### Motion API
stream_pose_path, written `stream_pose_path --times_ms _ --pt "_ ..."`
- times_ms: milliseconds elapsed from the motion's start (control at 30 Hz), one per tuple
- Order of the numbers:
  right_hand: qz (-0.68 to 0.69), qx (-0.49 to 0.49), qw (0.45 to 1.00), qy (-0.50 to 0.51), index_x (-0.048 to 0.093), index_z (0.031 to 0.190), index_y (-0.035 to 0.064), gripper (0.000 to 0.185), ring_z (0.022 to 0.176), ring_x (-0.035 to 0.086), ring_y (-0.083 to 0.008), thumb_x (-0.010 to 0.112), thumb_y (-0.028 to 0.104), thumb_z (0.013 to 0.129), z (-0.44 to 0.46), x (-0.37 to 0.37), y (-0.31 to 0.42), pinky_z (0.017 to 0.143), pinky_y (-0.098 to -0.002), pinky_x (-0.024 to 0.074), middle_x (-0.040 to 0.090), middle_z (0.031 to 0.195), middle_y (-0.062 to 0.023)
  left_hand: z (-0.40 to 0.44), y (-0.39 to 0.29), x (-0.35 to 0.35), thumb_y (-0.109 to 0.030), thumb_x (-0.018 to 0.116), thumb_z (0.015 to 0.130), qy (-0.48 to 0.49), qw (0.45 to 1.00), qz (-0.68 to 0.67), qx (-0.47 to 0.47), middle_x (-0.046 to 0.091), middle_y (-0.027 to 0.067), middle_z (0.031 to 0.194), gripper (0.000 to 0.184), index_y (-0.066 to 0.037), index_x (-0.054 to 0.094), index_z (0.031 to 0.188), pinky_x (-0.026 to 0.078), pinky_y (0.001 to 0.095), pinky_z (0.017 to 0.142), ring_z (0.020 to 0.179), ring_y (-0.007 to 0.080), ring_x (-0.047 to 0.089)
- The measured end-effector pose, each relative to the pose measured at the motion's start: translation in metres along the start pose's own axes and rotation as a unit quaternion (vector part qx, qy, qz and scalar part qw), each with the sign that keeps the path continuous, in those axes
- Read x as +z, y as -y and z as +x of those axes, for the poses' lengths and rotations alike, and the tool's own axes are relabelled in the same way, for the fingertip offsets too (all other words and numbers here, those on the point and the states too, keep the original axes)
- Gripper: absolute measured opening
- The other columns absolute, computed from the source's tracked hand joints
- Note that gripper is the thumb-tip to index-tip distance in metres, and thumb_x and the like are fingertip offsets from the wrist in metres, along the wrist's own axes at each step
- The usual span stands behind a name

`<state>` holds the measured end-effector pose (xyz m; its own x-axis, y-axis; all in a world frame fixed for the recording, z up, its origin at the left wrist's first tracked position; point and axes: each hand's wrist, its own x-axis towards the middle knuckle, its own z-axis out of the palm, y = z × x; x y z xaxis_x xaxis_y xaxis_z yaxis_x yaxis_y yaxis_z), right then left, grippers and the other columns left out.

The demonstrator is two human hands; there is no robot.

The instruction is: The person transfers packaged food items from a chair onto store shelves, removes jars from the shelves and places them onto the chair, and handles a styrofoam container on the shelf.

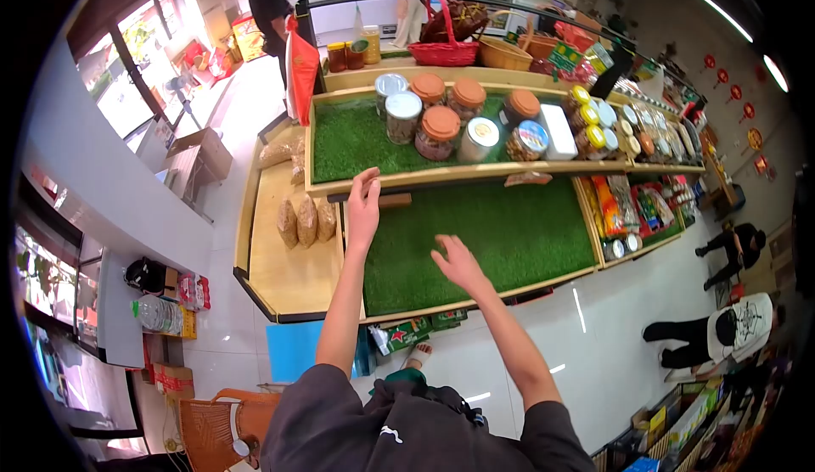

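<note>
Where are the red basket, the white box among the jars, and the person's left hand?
Red basket [443, 54]: head view, on its front wall.
White box [558, 135]: head view, on its broad face.
Left hand [364, 210]: head view, below the fingers.

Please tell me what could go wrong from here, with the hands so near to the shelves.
The left hand is at the front edge of the upper shelf; reaching farther in, it might knock the front jar with the orange lid. That jar stands in a close group, so one push could disturb its neighbours. The left forearm is beside the upright bags; a swing toward them may tip one over.
</note>
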<state>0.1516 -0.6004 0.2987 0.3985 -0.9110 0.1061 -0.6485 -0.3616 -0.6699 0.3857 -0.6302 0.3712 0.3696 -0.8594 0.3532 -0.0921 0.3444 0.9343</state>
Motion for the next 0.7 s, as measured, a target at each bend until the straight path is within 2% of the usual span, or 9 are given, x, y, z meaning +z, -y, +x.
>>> stream_pose_path --times_ms 133,167,300,333,433,500,567,633,700 --pt "0.085 -0.06 0.994 -0.043 0.048 0.119 0.0021 0.04 0.097 0.055 -0.0385 0.056 0.025 0.087 0.118 -0.045 0.067 0.083 -0.0439 0.047 0.05 0.114 -0.0203 0.055 0.002 -0.005 -0.015 0.045 0.096 -0.027 0.997 0.037 0.066 0.056 0.0109 0.122 0.029 -0.002 0.051 0.12 0.041 0.0312 0.094 0.113 0.0179 0.052" --pt "0.085 -0.148 0.976 -0.131 0.048 0.119 0.0009 0.039 0.098 0.055 -0.0376 0.057 0.022 0.087 0.153 -0.037 0.059 0.083 -0.0424 0.0463 0.05 0.113 -0.0216 0.069 0.006 -0.002 -0.016 0.045 0.096 -0.031 0.997 0.032 0.056 0.055 0.0111 0.122 0.029 -0.002 0.05 0.121 0.042 0.0312 0.094 0.113 0.0183 0.052" --pt "0.088 -0.111 0.956 -0.256 0.044 0.124 -0.0027 0.046 0.106 0.049 -0.042 0.057 0.019 0.085 0.241 -0.042 0.074 0.091 -0.0431 0.0412 0.049 0.115 -0.0272 0.116 0.013 0.02 -0.027 0.046 0.096 -0.038 0.996 -0.039 -0.065 0.051 0.008 0.126 0.037 -0.008 0.047 0.127 0.043 0.0338 0.091 0.113 0.0201 0.048" --pt "0.093 -0.115 0.956 -0.255 0.044 0.124 -0.0027 0.046 0.106 0.049 -0.042 0.057 0.019 0.085 0.264 -0.035 0.065 0.091 -0.0431 0.0412 0.049 0.115 -0.0272 0.128 0.017 0.027 -0.03 0.046 0.095 -0.027 0.996 -0.035 -0.081 0.049 0.0077 0.127 0.039 -0.009 0.046 0.128 0.042 0.0357 0.092 0.114 0.021 0.047" --pt "0.119 -0.089 0.963 -0.225 0.033 0.136 -0.0003 0.055 0.079 0.063 -0.0237 0.054 0.018 0.089 0.301 -0.025 0.044 0.063 -0.0313 0.053 0.055 0.108 -0.0189 0.157 0.028 0.049 -0.038 0.047 0.093 -0.006 0.988 -0.042 -0.151 0.044 0.0092 0.133 0.047 -0.012 0.042 0.132 0.04 0.0443 0.093 0.12 0.0258 0.042" --pt "0.327 0.012 0.941 -0.087 0.022 0.142 0.0024 0.061 0.07 0.063 -0.018 0.052 0.018 0.091 0.298 -0.038 0.054 0.055 -0.0299 0.0534 0.055 0.108 -0.0161 0.176 0.049 0.055 -0.038 0.048 0.093 0.043 0.986 -0.01 -0.159 0.041 0.0095 0.135 0.049 -0.014 0.039 0.135 0.039 0.0473 0.092 0.121 0.0274 0.04" --pt "0.378 0.028 0.923 -0.068 0.021 0.141 0.0035 0.06 0.072 0.063 -0.0183 0.051 0.015 0.091 0.3 -0.04 0.055 0.055 -0.0298 0.0532 0.055 0.107 -0.0159 0.182 0.056 0.067 -0.039 0.048 0.092 0.025 0.985 -0.033 -0.167 0.043 0.0086 0.132 0.048 -0.015 0.039 0.133 0.04 0.0481 0.088 0.117 0.0258 0.042" --pt "0.361 0.007 0.929 -0.082 0.029 0.136 0.0025 0.053 0.071 0.063 -0.0186 0.053 0.012 0.09 0.3 -0.035 0.048 0.054 -0.0281 0.0532 0.056 0.105 -0.0154 0.169 0.035 0.079 -0.026 0.048 0.094 -0.062 0.979 -0.048 -0.187 0.053 0.0142 0.119 0.043 -0.005 0.04 0.13 0.045 0.0321 0.084 0.106 0.0214 0.052" --pt "0.391 -0.028 0.916 -0.083 0.035 0.129 0.0015 0.046 0.078 0.062 -0.0195 0.055 0.009 0.088 0.295 -0.031 0.043 0.056 -0.0275 0.0548 0.054 0.109 -0.0156 0.162 0.047 0.081 -0.024 0.048 0.093 -0.069 0.98 -0.059 -0.177 0.053 0.0129 0.115 0.039 -0.005 0.041 0.126 0.046 0.0319 0.08 0.101 0.0195 0.052"
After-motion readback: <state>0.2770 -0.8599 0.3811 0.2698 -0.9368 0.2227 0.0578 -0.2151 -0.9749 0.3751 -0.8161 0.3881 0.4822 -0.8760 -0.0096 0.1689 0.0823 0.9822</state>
